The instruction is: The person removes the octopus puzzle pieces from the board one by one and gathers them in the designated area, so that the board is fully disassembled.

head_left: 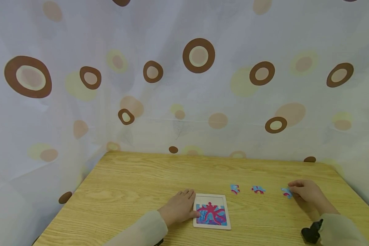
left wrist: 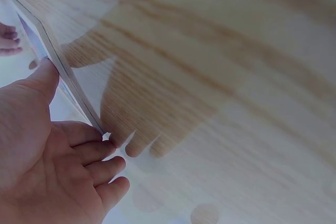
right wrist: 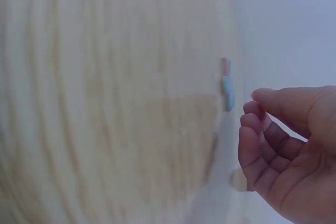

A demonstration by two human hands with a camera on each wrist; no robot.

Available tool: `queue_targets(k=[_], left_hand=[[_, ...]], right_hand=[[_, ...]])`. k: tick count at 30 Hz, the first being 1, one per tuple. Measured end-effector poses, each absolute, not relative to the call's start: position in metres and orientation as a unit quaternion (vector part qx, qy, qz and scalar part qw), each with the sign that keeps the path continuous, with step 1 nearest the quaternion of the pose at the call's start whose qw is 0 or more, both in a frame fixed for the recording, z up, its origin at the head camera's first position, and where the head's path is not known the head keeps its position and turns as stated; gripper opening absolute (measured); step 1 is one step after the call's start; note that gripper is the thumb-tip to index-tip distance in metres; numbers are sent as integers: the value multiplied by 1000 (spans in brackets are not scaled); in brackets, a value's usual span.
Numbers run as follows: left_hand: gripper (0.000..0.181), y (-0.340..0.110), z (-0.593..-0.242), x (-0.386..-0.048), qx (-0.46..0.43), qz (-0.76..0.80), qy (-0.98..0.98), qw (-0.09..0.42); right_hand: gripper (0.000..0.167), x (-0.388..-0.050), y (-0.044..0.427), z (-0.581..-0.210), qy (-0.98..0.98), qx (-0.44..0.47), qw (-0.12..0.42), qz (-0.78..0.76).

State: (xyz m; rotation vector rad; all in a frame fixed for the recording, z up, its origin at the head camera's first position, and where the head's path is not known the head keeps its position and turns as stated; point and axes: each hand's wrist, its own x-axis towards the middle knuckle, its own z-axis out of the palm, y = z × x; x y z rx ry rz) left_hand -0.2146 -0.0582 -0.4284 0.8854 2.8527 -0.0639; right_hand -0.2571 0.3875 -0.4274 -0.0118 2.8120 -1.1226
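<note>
Gripping puzzle tray [head_left: 212,227] by left edge with left hand [head_left: 180,206]; holding nearer right hand [head_left: 309,193] loosely curled, pinching nothing, beside outermost puzzle piece [head_left: 285,192], well right of tray.

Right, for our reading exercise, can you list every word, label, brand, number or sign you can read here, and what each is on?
No words, labels, brands, numbers or signs can be read.
Square white-framed jigsaw of a pink octopus: no lettering visible.
Three loose blue-and-pink jigsaw pieces: any mark is too small to read.
Whitish wall sheet with brown-ringed ovals: pattern only.
</note>
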Motion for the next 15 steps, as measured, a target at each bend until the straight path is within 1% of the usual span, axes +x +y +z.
queue_targets(k=[4, 9, 15], left_hand=[[74, -58, -429, -215, 297, -24, 951, 78], [74, -58, -430, -215, 297, -28, 951, 79], [73, -58, -427, -214, 296, -23, 952, 79]], right_hand=[[35, -256, 379, -423, 932, -27, 34, -361], [37, -253, 355, -409, 931, -55, 6, -361], [39, -252, 321, -396, 920, -102, -7, -377]])
